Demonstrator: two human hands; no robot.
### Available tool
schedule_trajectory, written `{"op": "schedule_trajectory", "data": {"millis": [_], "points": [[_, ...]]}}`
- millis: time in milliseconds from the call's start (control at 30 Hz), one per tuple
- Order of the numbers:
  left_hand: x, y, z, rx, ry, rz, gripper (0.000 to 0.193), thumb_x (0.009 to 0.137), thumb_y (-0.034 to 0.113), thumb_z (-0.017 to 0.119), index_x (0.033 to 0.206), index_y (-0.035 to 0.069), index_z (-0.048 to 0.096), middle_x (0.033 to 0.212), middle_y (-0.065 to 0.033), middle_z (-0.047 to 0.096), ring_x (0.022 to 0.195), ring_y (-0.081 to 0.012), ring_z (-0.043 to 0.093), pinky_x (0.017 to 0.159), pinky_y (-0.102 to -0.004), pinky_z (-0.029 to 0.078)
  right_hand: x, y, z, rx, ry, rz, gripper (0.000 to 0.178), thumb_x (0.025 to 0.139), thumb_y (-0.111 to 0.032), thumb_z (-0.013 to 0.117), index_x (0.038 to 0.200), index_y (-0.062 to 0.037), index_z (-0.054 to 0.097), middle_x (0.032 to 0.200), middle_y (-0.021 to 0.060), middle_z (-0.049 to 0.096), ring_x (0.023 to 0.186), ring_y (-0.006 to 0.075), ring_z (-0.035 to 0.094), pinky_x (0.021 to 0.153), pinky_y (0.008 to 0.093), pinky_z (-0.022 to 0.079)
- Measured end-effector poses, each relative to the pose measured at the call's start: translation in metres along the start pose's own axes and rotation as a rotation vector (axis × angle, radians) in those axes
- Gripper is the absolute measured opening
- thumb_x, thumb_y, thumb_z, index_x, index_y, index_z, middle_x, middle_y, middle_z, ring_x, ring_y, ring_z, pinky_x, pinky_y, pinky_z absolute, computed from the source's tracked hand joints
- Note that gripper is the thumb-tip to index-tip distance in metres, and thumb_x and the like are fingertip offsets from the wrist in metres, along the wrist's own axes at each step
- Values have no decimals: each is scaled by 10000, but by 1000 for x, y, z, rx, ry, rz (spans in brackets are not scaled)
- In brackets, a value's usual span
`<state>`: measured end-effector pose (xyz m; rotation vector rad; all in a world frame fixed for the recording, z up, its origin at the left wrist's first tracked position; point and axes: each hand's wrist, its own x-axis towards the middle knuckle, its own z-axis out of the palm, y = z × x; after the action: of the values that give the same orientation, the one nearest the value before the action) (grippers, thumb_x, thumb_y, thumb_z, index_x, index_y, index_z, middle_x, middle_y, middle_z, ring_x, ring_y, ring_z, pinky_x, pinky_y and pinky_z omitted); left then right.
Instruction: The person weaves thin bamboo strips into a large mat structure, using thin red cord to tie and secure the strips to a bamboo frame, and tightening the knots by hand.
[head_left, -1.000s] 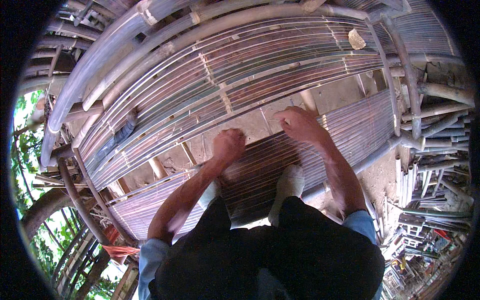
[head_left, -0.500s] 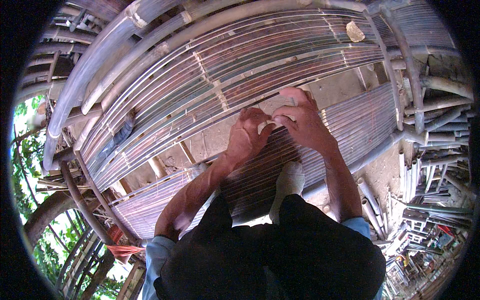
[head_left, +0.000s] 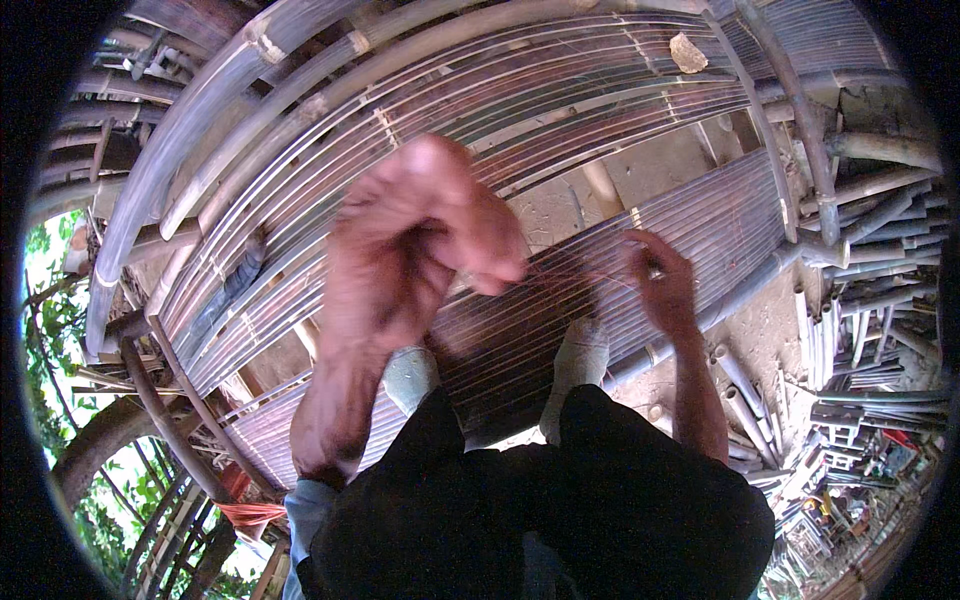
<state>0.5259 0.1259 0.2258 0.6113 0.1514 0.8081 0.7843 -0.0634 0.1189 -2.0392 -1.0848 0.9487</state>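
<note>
My left hand (head_left: 420,240) is raised toward the camera, its fingers curled in and pinched, slightly blurred. A thin reddish string (head_left: 580,273) runs from its fingertips across to my right hand (head_left: 662,285), whose thumb and fingers are bent together on the other end. Both hands are above a platform of narrow bamboo slats. The nearer slat panel (head_left: 725,220) lies under my right hand, the farther slat panel (head_left: 560,75) beyond my left. Between the two panels, a gap shows the ground.
My feet, in pale socks (head_left: 580,355), stand on the nearer panel. Thick bamboo poles (head_left: 190,120) frame the far left. A pale flat chunk (head_left: 688,54) lies on the far slats. Orange-red strings (head_left: 250,515) hang at the lower left; cut bamboo pieces (head_left: 880,300) are piled at right.
My hands were together over the gap; now they are apart. The left has come up and left, the right has moved right and down, with the string stretched between them.
</note>
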Motion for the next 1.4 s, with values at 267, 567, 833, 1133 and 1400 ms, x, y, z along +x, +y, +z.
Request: {"op": "schedule_trajectory", "data": {"millis": [267, 567, 833, 1133, 1400], "points": [[-13, 71, -30, -156, 156, 153, 206, 1057, 171, 442, 936, 38, 543, 573, 21, 360, 565, -114, 318, 531, -251, 299, -127, 148, -251, -148, 553, 312, 347, 990, -175, 509, 1284, -14, 602, 627, -72, 381, 494, 31, 367, 437, 196, 309], [-25, 34, -75, 221, 445, -64, 265, 1041, 289, 459, 901, 81, 545, 585, -10, 371, 632, -174, 440, 587, -298, 333, -505, 228, -469, 763, 1338, 403, 434, 1061, -108, 384, 1461, 61, 366, 1479, 195, 430, 1301, 218, 471, 1122, 298, 372], [-46, 12, -95, 760, 591, -420, 376, 1015, 385, 532, 945, 27, 620, 595, 2, 415, 571, -143, 496, 545, -265, 335, -506, 239, -399, -385, 586, 1492, 494, 942, -77, 545, 1430, -75, 470, 1351, 194, 556, 1188, 277, 572, 987, 380, 477], [-86, 3, -39, 1064, -202, -304, 191, 961, 119, 569, 881, -5, 691, 1097, -230, 683, 1042, -337, 670, 983, -464, 476, -33, 95, -19, 186, -68, 13, 375, 901, -105, 659, 1266, -75, 578, 1193, 175, 624, 1051, 274, 656, 866, 410, 559], [-166, -78, -47, 345, 477, -946, 337, 1008, 297, 562, 1162, 6, 630, 884, -93, 640, 709, -182, 587, 698, -318, 479, 65, 8, 74, -259, -158, -353, 332, 970, -211, 611, 1234, -11, 629, 1161, 205, 668, 1086, 332, 659, 910, 401, 526]]}}
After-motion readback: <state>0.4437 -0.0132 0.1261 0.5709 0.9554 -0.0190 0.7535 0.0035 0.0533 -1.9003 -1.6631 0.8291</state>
